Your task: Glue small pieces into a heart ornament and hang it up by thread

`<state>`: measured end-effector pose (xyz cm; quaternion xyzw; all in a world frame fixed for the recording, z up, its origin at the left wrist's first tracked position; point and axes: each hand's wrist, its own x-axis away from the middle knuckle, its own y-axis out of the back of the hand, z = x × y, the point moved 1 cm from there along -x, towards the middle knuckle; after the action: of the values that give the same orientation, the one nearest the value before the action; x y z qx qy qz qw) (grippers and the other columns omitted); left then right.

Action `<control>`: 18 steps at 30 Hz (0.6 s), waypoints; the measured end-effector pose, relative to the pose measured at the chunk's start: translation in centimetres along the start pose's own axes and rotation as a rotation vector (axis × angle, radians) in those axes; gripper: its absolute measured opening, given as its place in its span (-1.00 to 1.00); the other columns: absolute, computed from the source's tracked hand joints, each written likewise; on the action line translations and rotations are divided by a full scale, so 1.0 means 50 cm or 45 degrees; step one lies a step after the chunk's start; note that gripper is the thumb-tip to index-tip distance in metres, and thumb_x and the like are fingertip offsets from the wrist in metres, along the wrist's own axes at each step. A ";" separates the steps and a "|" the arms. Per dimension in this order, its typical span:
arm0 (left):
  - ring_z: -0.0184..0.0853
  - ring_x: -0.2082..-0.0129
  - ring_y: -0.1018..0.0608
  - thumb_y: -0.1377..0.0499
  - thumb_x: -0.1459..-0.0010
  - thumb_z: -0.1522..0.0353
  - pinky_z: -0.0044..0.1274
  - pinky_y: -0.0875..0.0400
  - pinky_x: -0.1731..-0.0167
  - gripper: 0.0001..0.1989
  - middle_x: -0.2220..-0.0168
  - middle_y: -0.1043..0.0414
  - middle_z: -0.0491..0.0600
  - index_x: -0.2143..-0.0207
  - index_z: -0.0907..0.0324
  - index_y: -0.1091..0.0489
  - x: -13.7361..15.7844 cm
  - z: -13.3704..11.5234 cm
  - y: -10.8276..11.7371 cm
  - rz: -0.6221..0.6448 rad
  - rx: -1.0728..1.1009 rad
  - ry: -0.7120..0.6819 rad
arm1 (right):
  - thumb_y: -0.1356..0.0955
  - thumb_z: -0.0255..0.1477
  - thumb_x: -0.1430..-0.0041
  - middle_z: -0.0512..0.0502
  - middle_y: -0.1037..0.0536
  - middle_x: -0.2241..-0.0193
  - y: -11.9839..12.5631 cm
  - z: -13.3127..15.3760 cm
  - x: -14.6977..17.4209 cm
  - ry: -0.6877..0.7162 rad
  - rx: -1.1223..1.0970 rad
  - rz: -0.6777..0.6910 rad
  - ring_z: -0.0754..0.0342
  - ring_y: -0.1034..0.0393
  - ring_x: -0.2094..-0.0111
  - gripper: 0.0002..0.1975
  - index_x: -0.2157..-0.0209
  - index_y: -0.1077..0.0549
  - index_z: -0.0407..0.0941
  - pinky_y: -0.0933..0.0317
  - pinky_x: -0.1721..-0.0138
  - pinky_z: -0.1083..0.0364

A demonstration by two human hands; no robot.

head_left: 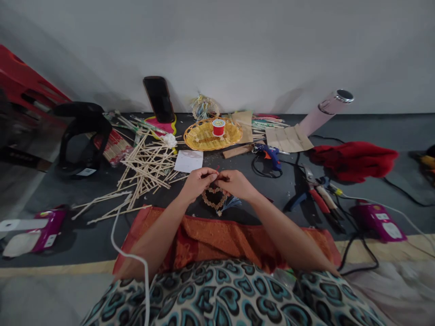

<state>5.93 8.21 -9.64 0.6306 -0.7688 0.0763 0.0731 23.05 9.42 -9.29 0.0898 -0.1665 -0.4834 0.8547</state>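
My left hand (200, 184) and my right hand (237, 184) meet at the fingertips, both pinched closed. A tiny bit of red thread (218, 171) shows between them. Just below the fingers is a small brown heart-shaped ornament (215, 204) with a bumpy outline, and a pale blue tassel (233, 202) lies at its lower tip. Whether the ornament hangs from the thread or rests on the table, I cannot tell. Beyond my hands, a spool of red thread (218, 128) stands in a yellow wicker basket (196, 141).
Loose thin sticks (144, 170) spread to the left, beside white paper (189, 161). A phone (159, 99) leans against the wall. On the right are a blue glue gun (270, 154), pliers (321, 194), red cloth (355, 159), a pink flask (326, 111) and cables.
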 end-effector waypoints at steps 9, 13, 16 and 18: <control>-0.45 0.46 -0.47 -0.24 -0.06 0.30 -0.63 -0.33 0.49 -0.58 0.22 -0.51 0.04 0.02 0.26 -0.41 -0.001 0.007 0.013 0.023 -0.227 -0.022 | -0.27 -0.33 -0.18 0.08 -0.42 0.68 -0.001 -0.002 0.008 -0.012 0.076 -0.012 0.19 -0.31 0.68 -0.81 0.44 -0.42 -0.10 -0.14 0.66 0.24; -0.41 0.41 -0.52 -0.28 0.04 0.37 -0.58 -0.39 0.38 -0.50 0.22 -0.52 0.02 -0.02 0.23 -0.41 -0.004 0.020 0.014 0.034 -0.409 -0.045 | -0.26 -0.36 -0.17 0.08 -0.41 0.66 0.003 -0.001 0.011 -0.004 0.133 -0.013 0.20 -0.31 0.66 -0.83 0.39 -0.44 -0.10 -0.13 0.62 0.24; -0.38 0.42 -0.53 -0.25 0.03 0.39 -0.58 -0.38 0.38 -0.52 0.34 -0.52 -0.06 -0.01 0.21 -0.41 -0.005 0.024 0.012 0.040 -0.455 -0.069 | -0.25 -0.38 -0.16 0.08 -0.41 0.65 0.006 0.005 0.013 0.019 0.194 -0.032 0.21 -0.28 0.64 -0.84 0.38 -0.44 -0.11 -0.09 0.58 0.23; -0.37 0.41 -0.53 -0.22 0.00 0.40 -0.57 -0.39 0.37 -0.54 0.38 -0.52 -0.07 -0.01 0.21 -0.42 -0.004 0.021 0.011 0.044 -0.501 -0.085 | -0.26 -0.40 -0.13 0.07 -0.41 0.63 0.009 0.010 0.016 0.039 0.237 -0.053 0.21 -0.26 0.61 -0.85 0.40 -0.44 -0.12 -0.08 0.54 0.22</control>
<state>5.39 8.32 -10.71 0.5932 -0.7815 -0.0949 0.1681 23.59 8.97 -8.52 0.1796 -0.1958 -0.4820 0.8349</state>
